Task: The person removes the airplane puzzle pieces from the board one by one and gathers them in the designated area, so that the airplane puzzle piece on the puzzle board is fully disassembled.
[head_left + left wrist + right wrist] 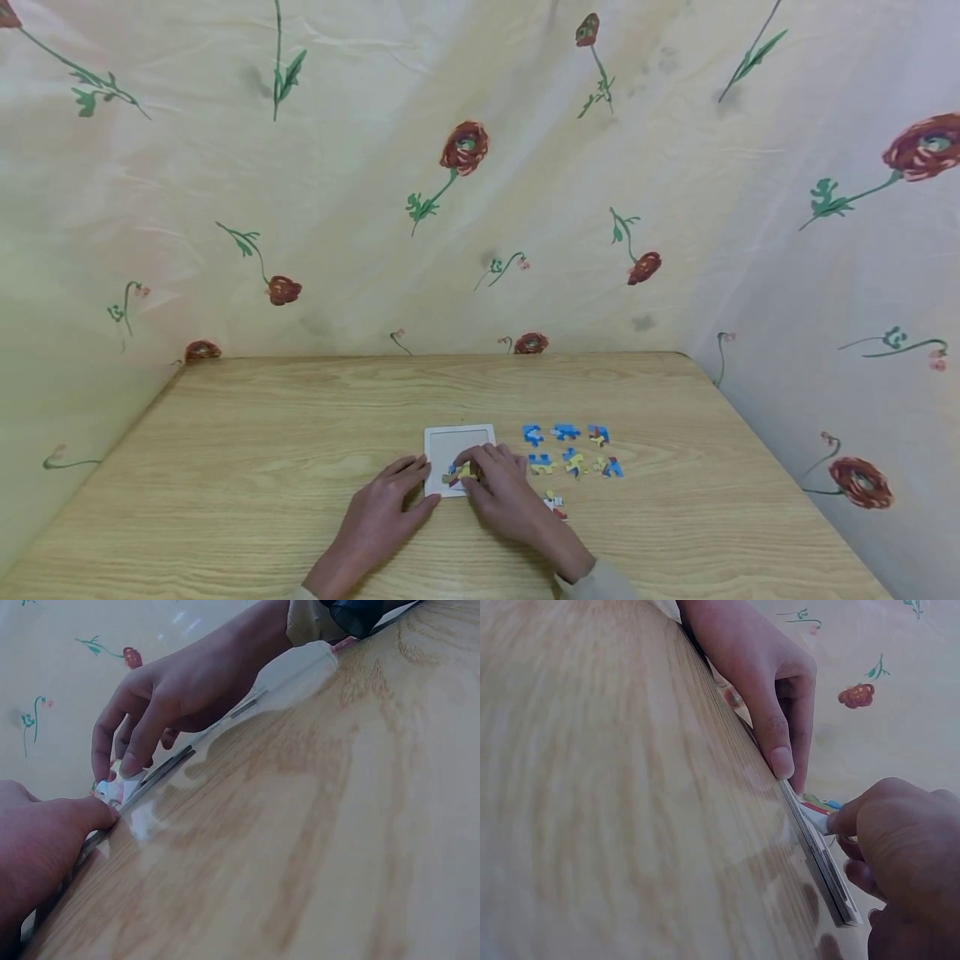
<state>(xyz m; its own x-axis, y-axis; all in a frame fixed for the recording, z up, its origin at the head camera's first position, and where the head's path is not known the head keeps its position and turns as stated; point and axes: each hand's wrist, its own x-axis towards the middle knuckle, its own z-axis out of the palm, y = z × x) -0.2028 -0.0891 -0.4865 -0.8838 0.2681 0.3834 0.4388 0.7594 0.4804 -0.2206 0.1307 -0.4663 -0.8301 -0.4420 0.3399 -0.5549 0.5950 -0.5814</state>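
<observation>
A white-rimmed puzzle tray [460,430] lies on the table in front of me. My left hand [386,504] holds its near left corner, fingers along the left rim and thumb at the front edge. Over the tray's lower right part, my right hand [502,492] pinches a small jigsaw piece [819,818], which stands tilted above the tray in the right wrist view. Coloured pieces [452,477] with yellow, blue and red show beside the right fingertips, partly hidden by them. In the left wrist view, the right hand [169,697] reaches down to the tray from above.
Several loose jigsaw pieces [574,461] in blue and yellow lie in two rows right of the tray. Another piece [555,503] lies nearer, partly behind the right wrist. The wooden table [262,442] meets a flower-patterned cloth [360,183] at its back and sides.
</observation>
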